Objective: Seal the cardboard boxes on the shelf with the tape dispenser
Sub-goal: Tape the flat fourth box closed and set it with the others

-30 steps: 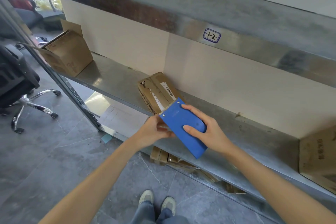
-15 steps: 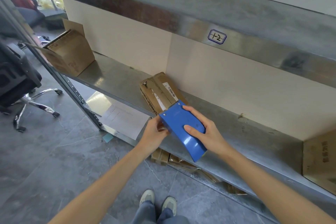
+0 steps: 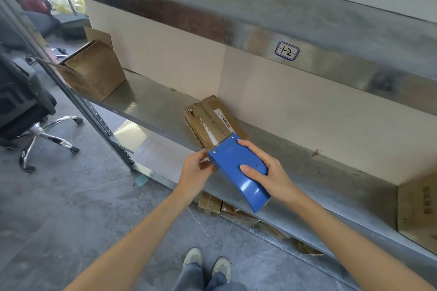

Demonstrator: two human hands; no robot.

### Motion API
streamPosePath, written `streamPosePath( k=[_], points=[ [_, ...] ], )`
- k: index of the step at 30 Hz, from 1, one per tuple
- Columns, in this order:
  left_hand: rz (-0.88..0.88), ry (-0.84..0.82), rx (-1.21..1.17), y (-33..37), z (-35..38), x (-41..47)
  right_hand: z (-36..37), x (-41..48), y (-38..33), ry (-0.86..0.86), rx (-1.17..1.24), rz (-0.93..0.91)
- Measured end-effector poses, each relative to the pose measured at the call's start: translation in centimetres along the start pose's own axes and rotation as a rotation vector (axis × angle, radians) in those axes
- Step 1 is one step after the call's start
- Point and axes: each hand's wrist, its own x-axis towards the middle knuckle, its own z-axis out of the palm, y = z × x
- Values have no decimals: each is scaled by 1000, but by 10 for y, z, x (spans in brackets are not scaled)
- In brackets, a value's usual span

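A blue tape dispenser (image 3: 233, 168) is held over the near end of a small flat cardboard box (image 3: 208, 120) lying on the metal shelf (image 3: 151, 106). My right hand (image 3: 267, 172) grips the dispenser's body from the right, thumb on its top face. My left hand (image 3: 196, 170) is at the dispenser's front left corner, fingertips pinching at its edge by the box; what they pinch is hidden. The dispenser's toothed front end rests at the box's near edge. A white label with a barcode runs along the box's top.
An open cardboard box (image 3: 94, 71) stands at the shelf's left end and another box (image 3: 418, 208) at the right edge. Flattened cardboard (image 3: 212, 204) lies under the shelf. An office chair (image 3: 26, 111) stands on the floor at left. An upper shelf (image 3: 260, 19) hangs overhead.
Both hands and the dispenser have shifted slightly forward toward the flat box. The grips look the same.
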Motion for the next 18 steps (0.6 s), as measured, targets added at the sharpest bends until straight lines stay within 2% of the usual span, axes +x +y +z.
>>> streamPosePath(
  k=[4, 10, 14, 18],
  points=[
    [-22, -44, 55, 3, -9, 5, -2, -1, -1, -34, -18, 4],
    [-211, -141, -1, 10, -23, 13, -3, -3, -8, -149, -97, -9],
    [-171, -198, 34, 25, -45, 19, -16, -4, -14, -207, -237, -20],
    [0, -199, 238, 35, -56, 25, -25, 0, -18, -241, -281, -10]
  ],
)
